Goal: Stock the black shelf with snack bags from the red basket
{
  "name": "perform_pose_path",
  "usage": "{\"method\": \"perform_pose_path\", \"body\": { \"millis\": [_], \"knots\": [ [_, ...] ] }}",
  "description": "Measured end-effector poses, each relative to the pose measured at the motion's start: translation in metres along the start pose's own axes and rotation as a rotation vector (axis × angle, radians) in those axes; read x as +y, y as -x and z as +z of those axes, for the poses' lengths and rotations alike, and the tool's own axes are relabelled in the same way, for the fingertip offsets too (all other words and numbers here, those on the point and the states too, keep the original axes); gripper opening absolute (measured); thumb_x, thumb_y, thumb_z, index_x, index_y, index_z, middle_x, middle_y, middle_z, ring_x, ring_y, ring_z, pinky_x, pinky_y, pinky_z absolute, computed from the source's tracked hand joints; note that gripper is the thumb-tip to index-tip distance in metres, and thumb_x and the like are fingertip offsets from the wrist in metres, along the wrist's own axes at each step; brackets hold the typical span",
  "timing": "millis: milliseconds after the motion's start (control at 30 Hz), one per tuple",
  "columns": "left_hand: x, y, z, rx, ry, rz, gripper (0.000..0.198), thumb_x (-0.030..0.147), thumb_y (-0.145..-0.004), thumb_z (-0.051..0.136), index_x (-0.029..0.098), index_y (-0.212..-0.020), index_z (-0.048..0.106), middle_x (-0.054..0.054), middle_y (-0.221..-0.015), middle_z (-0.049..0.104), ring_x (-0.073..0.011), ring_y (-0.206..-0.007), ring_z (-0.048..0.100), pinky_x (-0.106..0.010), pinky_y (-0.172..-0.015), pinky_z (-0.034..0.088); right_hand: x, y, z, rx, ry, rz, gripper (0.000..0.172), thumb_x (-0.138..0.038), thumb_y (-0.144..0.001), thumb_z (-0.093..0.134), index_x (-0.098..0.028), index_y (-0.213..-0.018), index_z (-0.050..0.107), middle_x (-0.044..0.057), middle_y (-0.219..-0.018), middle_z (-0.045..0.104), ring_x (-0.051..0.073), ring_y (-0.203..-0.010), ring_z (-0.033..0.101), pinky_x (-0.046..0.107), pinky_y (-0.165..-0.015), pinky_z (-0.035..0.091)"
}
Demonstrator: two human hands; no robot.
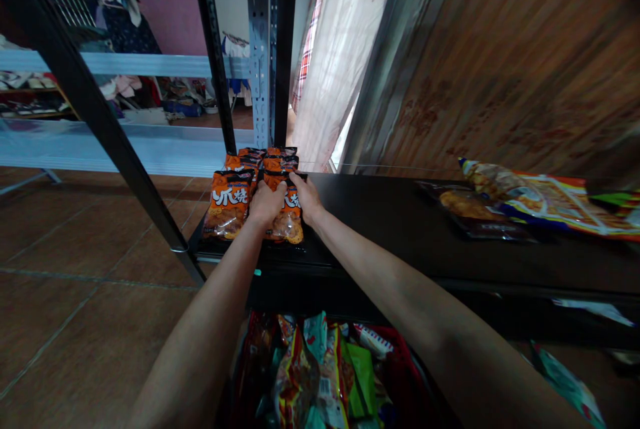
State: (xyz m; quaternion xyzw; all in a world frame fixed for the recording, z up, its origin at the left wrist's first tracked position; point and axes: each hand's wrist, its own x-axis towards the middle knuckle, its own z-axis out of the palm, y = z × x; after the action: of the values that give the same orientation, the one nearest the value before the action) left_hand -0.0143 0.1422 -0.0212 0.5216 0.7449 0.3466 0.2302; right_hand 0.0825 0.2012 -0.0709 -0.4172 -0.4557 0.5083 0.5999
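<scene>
Both my hands are on an orange snack bag (289, 223) that stands upright at the front of the black shelf's left end. My left hand (268, 202) is closed at the bag's upper left, over part of its printed front. At the upper right edge, my right hand (307, 197) grips the same bag, its fingertips partly hidden. Just left of it stands a matching orange bag (227, 205), close to my left hand. Behind these two are more orange bags of the same kind (281, 161), in rows.
The black shelf (370, 209) runs right, with a dark snack bag (473, 212) and a colourful bag (540, 195) lying on it. Below me is a container of mixed snack bags (325, 375). A black upright post (125, 155) stands left; a pale curtain (340, 55) hangs behind.
</scene>
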Motion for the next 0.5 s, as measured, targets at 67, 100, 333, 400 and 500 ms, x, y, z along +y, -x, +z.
{"method": "perform_pose_path", "body": {
  "millis": [67, 100, 333, 400, 500],
  "knots": [
    [-0.002, -0.002, 0.001, -0.003, 0.013, 0.0, 0.066, 0.051, -0.084, 0.042, 0.006, -0.132, 0.045, -0.022, -0.131, 0.055, -0.0322, -0.123, 0.05, -0.038, -0.1, 0.038, -0.003, 0.001, 0.0, 0.007, -0.006, 0.032, 0.043, -0.048, -0.071, 0.064, -0.024, -0.107, 0.062, 0.0, -0.091, 0.071, 0.018, -0.084, 0.067, 0.036, -0.084, 0.051],
    [-0.002, -0.002, 0.001, -0.004, 0.018, 0.001, 0.066, 0.051, -0.083, 0.042, 0.007, -0.132, 0.044, -0.021, -0.131, 0.055, -0.0317, -0.124, 0.049, -0.038, -0.1, 0.038, -0.004, 0.001, 0.0, 0.005, -0.007, 0.04, 0.043, -0.048, -0.071, 0.064, -0.024, -0.107, 0.062, 0.0, -0.091, 0.071, 0.018, -0.084, 0.067, 0.036, -0.084, 0.051],
    [0.001, 0.004, -0.003, -0.003, -0.032, -0.009, 0.077, 0.055, -0.084, 0.038, 0.001, -0.139, 0.034, -0.026, -0.133, 0.051, -0.0344, -0.126, 0.047, -0.041, -0.101, 0.037, -0.01, 0.005, -0.002, -0.009, 0.021, 0.029, 0.042, -0.053, -0.072, 0.063, -0.023, -0.1, 0.064, 0.001, -0.09, 0.072, 0.018, -0.087, 0.066, 0.035, -0.086, 0.05],
    [0.004, 0.01, -0.005, -0.013, -0.058, -0.011, 0.078, 0.054, -0.085, 0.037, -0.001, -0.14, 0.031, -0.027, -0.132, 0.051, -0.0353, -0.125, 0.048, -0.041, -0.1, 0.037, -0.011, 0.008, -0.003, -0.003, 0.033, 0.023, 0.041, -0.055, -0.072, 0.062, -0.023, -0.099, 0.064, 0.0, -0.089, 0.072, 0.018, -0.087, 0.066, 0.034, -0.086, 0.05],
    [0.008, 0.022, -0.008, -0.011, -0.094, -0.008, 0.076, 0.051, -0.086, 0.038, -0.001, -0.142, 0.028, -0.027, -0.135, 0.049, -0.0348, -0.125, 0.048, -0.04, -0.1, 0.037, -0.013, 0.012, -0.006, 0.014, 0.05, 0.019, 0.042, -0.056, -0.072, 0.061, -0.023, -0.099, 0.063, 0.0, -0.091, 0.071, 0.018, -0.089, 0.065, 0.034, -0.087, 0.05]
  ]
}}
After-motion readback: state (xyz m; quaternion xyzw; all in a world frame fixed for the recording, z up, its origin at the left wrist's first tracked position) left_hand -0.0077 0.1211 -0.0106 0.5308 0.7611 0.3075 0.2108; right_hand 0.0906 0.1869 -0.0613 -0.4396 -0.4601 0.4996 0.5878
